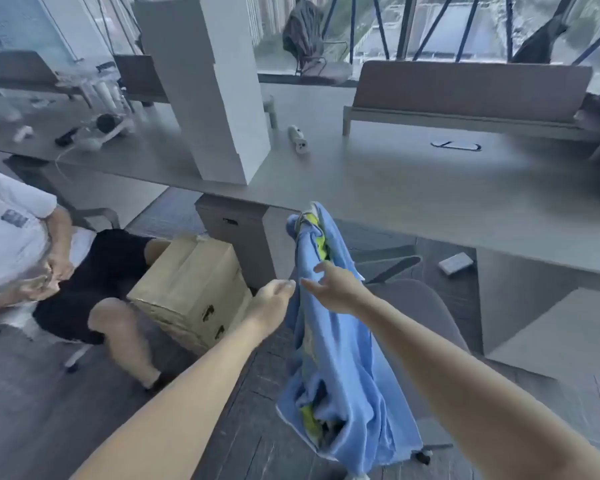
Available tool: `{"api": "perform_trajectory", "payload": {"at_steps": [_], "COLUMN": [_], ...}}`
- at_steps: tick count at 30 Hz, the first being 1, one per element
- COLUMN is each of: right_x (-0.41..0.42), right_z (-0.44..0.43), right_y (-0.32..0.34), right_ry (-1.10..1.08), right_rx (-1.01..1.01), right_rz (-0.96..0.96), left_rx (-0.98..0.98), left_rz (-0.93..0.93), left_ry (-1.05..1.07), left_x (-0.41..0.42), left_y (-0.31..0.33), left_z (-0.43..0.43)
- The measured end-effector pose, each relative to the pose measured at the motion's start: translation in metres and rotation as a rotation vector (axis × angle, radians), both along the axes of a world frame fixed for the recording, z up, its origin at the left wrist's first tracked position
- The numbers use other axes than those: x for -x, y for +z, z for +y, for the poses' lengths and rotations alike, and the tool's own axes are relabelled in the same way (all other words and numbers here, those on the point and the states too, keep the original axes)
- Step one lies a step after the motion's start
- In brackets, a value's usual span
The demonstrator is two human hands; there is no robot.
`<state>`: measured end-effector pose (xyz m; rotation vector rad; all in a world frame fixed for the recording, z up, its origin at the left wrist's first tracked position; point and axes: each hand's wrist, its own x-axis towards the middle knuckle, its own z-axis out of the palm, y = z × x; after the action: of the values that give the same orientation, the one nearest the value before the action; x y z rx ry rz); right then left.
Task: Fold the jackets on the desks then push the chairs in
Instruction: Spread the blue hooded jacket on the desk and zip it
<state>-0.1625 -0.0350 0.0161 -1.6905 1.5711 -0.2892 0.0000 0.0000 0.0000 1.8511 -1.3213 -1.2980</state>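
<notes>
Your right hand (336, 289) is spread open against the jacket (329, 358); left hand (274, 301) loosely curled beside it, grip unclear. Jacket hangs on the chair (416, 303), not on the desk (395, 188). Fold and chair push pending.

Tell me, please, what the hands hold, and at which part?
The left hand and the right hand are at the upper half of the blue jacket hanging on the chair. Whether either grips it cannot be told.

A long grey desk (395, 188) spans the frame's middle. On it stand a tall white box (208, 98) at upper centre and a white power strip (298, 139) just to its right. On the floor (32, 410), a cardboard box (191, 289) sits left of centre.
</notes>
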Motion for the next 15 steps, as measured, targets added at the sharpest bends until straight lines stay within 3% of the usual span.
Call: {"api": "perform_trajectory", "payload": {"at_steps": [3,6,9,12,15], "right_x": [-0.01,-0.012,-0.003,0.003,-0.007], "right_z": [-0.029,-0.051,-0.063,-0.081,-0.101], "right_y": [0.004,-0.003,-0.003,0.008,0.016], "right_ry": [0.026,-0.012,-0.093,-0.126,0.064], "right_rx": [0.03,-0.032,-0.094,0.03,0.092], "right_rz": [0.097,0.032,-0.026,0.067,0.191], "left_rx": [-0.152,-0.316,-0.319,-0.343,-0.385], "left_rz": [0.235,0.426,0.533,0.719,0.76], "left_ry": [0.134,0.165,0.183,0.2,0.237], "left_x": [0.01,0.02,0.021,0.012,0.004], "left_y": [-0.012,-0.022,-0.031,-0.037,-0.041], "left_z": [-0.023,-0.033,-0.037,-0.037,-0.038]}}
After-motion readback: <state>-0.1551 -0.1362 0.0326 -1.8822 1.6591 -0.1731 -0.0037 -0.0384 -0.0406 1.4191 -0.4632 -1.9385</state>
